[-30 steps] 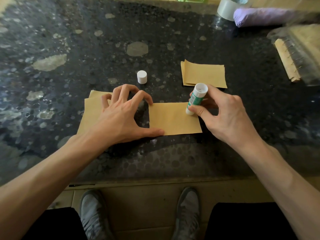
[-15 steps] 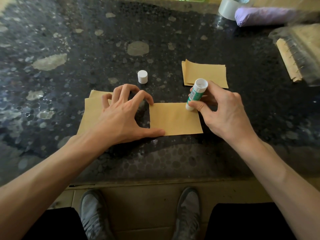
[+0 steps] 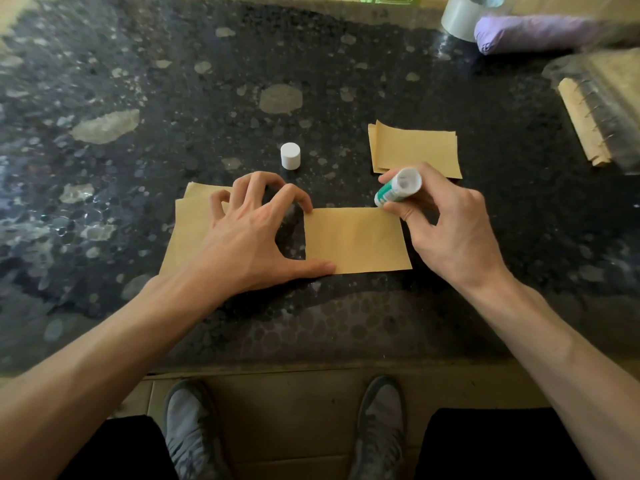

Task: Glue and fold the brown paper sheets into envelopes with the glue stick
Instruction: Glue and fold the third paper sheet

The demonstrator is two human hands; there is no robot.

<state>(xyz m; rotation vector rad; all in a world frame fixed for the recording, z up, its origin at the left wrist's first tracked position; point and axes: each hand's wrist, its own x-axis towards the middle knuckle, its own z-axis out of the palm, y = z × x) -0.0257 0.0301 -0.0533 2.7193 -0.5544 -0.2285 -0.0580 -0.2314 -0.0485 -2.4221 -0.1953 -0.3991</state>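
Observation:
A brown paper sheet (image 3: 356, 240) lies flat on the dark speckled table (image 3: 173, 98). My left hand (image 3: 256, 233) is spread wide, thumb and index fingertip pressing the sheet's left edge. My right hand (image 3: 446, 223) grips the green-and-white glue stick (image 3: 394, 188), whose tip sits at the sheet's far right corner. The stick's white cap (image 3: 290, 155) stands alone behind my left hand. Under my left hand lies a pile of brown sheets (image 3: 190, 230). A second pile of brown paper (image 3: 415, 150) rests behind the glue stick.
At the far right lie a clear tape roll (image 3: 460, 15), a purple rolled item (image 3: 530, 32) and a spiral-bound pad (image 3: 588, 123) under clear plastic. The table's near edge runs below my forearms, with my shoes (image 3: 190, 427) on the floor beneath.
My right hand has slid the glue stick along the sheet's right edge, away from me, to the far corner. The stick now tilts more. My left hand has stayed put.

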